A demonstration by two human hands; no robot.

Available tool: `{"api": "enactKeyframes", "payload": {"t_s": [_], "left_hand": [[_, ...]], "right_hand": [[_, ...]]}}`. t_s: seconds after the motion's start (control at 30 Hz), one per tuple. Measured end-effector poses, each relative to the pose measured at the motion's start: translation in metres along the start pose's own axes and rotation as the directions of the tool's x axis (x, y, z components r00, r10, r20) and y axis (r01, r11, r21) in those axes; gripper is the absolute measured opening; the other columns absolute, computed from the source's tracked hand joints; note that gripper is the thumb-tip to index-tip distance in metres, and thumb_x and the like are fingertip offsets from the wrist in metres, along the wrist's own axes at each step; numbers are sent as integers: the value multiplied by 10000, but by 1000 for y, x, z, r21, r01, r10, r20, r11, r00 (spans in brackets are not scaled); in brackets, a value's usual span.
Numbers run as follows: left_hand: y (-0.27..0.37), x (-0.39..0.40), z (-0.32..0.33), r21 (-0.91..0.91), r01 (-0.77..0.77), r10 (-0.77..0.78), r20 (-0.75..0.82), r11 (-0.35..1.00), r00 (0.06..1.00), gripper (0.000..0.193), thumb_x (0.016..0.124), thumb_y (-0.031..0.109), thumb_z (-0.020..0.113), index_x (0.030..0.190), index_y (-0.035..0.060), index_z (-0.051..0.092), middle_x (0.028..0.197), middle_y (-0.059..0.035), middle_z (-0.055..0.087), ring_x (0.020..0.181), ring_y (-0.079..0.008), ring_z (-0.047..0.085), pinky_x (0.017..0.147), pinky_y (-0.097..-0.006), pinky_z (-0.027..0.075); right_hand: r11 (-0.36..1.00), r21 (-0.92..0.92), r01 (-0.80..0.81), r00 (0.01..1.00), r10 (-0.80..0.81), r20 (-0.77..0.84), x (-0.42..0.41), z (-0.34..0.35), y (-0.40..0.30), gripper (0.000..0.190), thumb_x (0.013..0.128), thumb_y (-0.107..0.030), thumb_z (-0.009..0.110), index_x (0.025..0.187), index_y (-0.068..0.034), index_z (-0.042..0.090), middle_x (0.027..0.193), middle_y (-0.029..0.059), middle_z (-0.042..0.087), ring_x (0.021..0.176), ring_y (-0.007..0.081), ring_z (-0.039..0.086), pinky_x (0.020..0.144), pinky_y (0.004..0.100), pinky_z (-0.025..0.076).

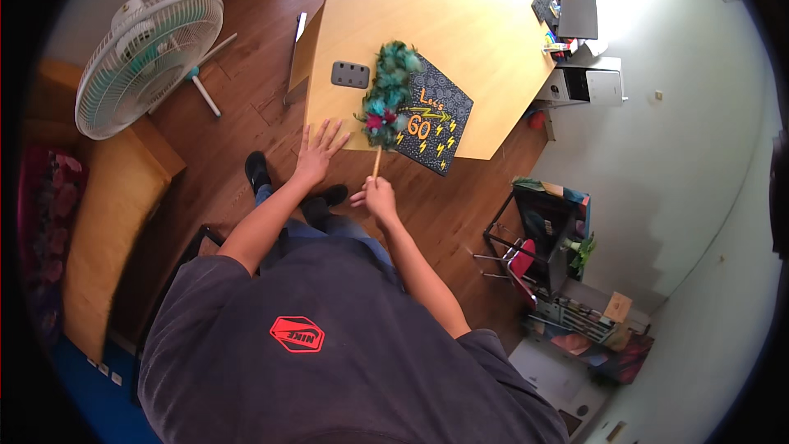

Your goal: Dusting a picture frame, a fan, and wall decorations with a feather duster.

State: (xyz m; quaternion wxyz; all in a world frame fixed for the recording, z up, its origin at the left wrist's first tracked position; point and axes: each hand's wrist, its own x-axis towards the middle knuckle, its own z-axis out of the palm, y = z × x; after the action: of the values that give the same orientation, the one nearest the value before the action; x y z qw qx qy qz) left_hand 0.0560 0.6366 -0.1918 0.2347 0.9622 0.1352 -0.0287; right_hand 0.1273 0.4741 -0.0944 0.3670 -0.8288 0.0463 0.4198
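My right hand (378, 197) is closed around the thin wooden handle of a feather duster (391, 83). The duster's green and teal feathers, with a few pink ones near the handle, lie over the left edge of a dark painted canvas board (437, 114). The board has orange lettering and yellow lightning bolts, and one corner juts past the table's near edge. My left hand (318, 151) rests with fingers spread at the near left corner of the light wooden table (431, 0), holding nothing. A grey rectangular object with several dark slots (350, 74) lies left of the feathers.
A white standing fan (148, 65) stands on the wooden floor at the left, near a wooden furniture piece (111, 222). Desk items and a white printer-like machine (585, 83) are beyond the table's right edge. A red chair (523, 268) stands at the lower right.
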Motion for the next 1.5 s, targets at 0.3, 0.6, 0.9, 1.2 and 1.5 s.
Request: {"api": "enactKeyframes", "payload": {"t_s": [0.3, 0.6, 0.9, 1.2, 1.5], "left_hand": [[18, 16, -11, 133, -25, -8, 248, 991, 969, 1238, 642, 414, 853, 1574, 314, 44, 1649, -47, -57, 1514, -302, -65, 1170, -622, -16], [86, 47, 22, 118, 268, -291, 298, 956, 909, 1064, 816, 559, 685, 1562, 81, 97, 1572, -334, -77, 1464, -501, -22, 1133, -649, 129], [140, 132, 62, -367, 340, -357, 23, 866, 934, 920, 845, 425, 692, 1463, -83, 239, 1421, -349, 366, 1330, -470, 368, 1121, -479, 313], [182, 176, 34, -324, 699, -701, 135, 637, 701, 837, 781, 379, 759, 1392, -31, 360, 1370, -276, 441, 1284, -437, 444, 1060, -481, 400], [134, 215, 32, -455, 829, -650, 530, 323, 544, 724, 817, 359, 724, 1360, -15, 424, 1376, -237, 478, 1228, -350, 532, 1001, -478, 454]], "right_hand": [[788, -606, -106, 761, -328, -560, 46, -105, 114, 368, 1019, -350, 420, 946, -12, 545, 799, 228, 689, 658, 347, 694, 726, 452, 547], [934, 250, 256, 927, -164, -336, 71, -173, 184, 360, 1048, -279, 416, 846, 9, 492, 635, 139, 642, 519, 198, 655, 480, 324, 552], [850, 225, 477, 837, -360, -413, 100, -215, 189, 321, 1036, -275, 439, 851, -22, 507, 563, 88, 626, 479, 198, 637, 473, 324, 533], [886, -52, 461, 380, -251, -890, 147, -259, 166, 285, 1022, -209, 468, 1077, 62, 533, 1145, 188, 520, 984, 379, 555, 845, 420, 460], [868, -10, 497, 601, -353, -717, 175, -249, 113, 285, 995, -250, 504, 1022, 22, 585, 1105, 230, 590, 1040, 408, 559, 879, 468, 447]]}}
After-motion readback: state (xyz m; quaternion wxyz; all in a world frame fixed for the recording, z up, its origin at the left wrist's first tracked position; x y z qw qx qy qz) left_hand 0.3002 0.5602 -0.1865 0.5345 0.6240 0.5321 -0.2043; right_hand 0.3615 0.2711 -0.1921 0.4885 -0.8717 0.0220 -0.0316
